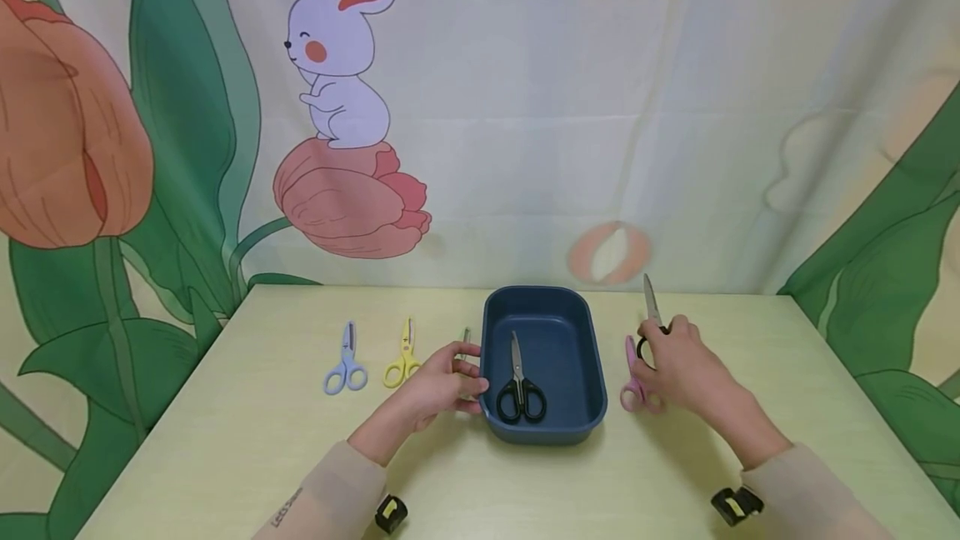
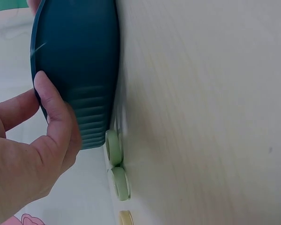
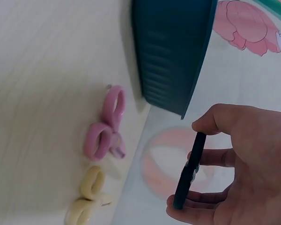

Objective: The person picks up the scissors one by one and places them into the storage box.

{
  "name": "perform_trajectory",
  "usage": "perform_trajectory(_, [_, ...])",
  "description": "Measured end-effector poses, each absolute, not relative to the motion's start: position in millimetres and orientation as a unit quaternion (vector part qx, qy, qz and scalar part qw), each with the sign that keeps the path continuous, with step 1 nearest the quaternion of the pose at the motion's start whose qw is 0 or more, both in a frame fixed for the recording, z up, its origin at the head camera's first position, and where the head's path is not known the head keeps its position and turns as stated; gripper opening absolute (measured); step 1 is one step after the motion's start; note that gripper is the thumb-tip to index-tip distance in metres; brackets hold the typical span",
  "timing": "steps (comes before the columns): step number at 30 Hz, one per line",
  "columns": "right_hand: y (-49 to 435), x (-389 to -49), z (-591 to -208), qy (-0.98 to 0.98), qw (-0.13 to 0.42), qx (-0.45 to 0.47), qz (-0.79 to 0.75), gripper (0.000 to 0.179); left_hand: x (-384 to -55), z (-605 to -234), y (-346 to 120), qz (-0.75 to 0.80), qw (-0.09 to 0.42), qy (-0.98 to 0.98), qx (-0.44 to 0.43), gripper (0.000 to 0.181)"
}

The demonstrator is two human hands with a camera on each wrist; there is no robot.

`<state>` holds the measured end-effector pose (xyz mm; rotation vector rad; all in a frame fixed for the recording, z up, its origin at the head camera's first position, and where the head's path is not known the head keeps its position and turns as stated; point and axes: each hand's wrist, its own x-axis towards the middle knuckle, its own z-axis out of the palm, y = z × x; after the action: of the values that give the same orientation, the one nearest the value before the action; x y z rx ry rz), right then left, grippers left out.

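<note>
My left hand (image 1: 438, 386) grips the left rim of a dark blue plastic bin (image 1: 543, 433), thumb and fingers on either side of its wall. Inside the bin lies a pair of black-handled scissors (image 1: 517, 390), blades pointing away. On the right, my right hand (image 1: 686, 365) holds a second pair of black-handled scissors (image 1: 651, 297) by the handles, raised with the blades pointing up and away. The right wrist view shows these handles (image 3: 189, 171) pinched between thumb and fingers. Pink scissors (image 1: 632, 394) lie on the table below that hand, partly covered by it.
Left of the bin lie blue scissors (image 1: 346, 365), yellow scissors (image 1: 405, 357) and green scissors (image 2: 114, 150), the last mostly behind my left hand. Pale yellow scissors (image 3: 91, 183) lie beside the pink pair. A printed curtain (image 1: 510, 148) hangs behind the table.
</note>
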<state>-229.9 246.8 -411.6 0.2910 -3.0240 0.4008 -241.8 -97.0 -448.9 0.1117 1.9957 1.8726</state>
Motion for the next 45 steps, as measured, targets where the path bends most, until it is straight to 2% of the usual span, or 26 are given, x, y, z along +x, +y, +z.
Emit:
perform_trajectory(4, [239.9,-228.7,-408.1,-0.986,0.032,0.100,0.126,0.036,-241.5,-449.3,-96.7,0.670,0.200,0.714,0.043,0.054])
perform_trajectory(20, [210.2,-225.6,-399.1,-0.986,0.024,0.119,0.118,0.040,-242.3,-449.3,-98.2,0.669,0.200,0.715,0.040,0.054])
perform_trajectory(29, [188.5,-223.2,-403.1,-0.985,0.034,0.136,0.104,0.030,-241.2,-448.7,-98.2,0.667,0.203,0.716,0.041,0.054])
perform_trajectory(40, [158.6,-222.9,-404.0,-0.987,0.037,0.151,0.048,0.040,-241.4,-448.2,-97.9,0.669,0.204,0.714,0.041,0.055])
perform_trajectory(45, [146.3,-224.2,-403.2,-0.987,0.017,0.150,0.048,0.044,-240.7,-446.9,-98.0,0.669,0.200,0.715,0.041,0.054])
